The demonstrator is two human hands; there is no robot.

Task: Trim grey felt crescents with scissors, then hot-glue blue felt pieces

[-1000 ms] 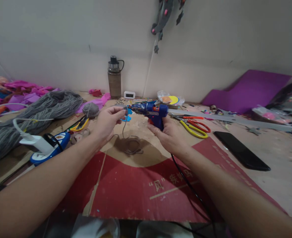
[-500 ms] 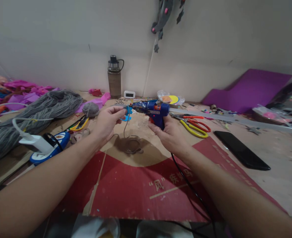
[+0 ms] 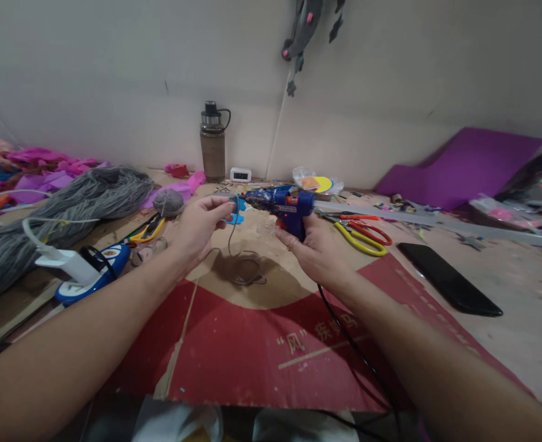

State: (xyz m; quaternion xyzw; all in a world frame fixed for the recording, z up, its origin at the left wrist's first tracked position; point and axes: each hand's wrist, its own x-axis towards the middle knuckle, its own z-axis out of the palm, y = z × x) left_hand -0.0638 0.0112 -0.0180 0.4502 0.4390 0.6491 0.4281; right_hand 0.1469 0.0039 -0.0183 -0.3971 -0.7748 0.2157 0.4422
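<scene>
My right hand [image 3: 317,248] is wrapped around the handle of a blue glue gun [image 3: 293,209], whose smeared nozzle points left. The fingertips of my left hand [image 3: 204,224] are pinched on the upper end of a thin grey-brown cord [image 3: 236,230], close to the nozzle tip. A small dark piece seems to be at those fingertips, too small to make out. Below, the rest of the cord lies in a loose coil on the cardboard [image 3: 234,350]. Bright blue pieces [image 3: 237,212] show behind the fingertips, partly hidden.
Red and yellow-handled pliers [image 3: 360,236] and a black phone [image 3: 448,279] lie to the right. On the left are grey yarn [image 3: 81,202], a ball of yarn [image 3: 168,202], a yellow cutter [image 3: 148,230] and a power strip [image 3: 93,279]. A bottle [image 3: 213,147] stands near the wall.
Both hands stay almost still, with the nozzle held beside the left fingertips. The hanging cord has shifted very slightly.
</scene>
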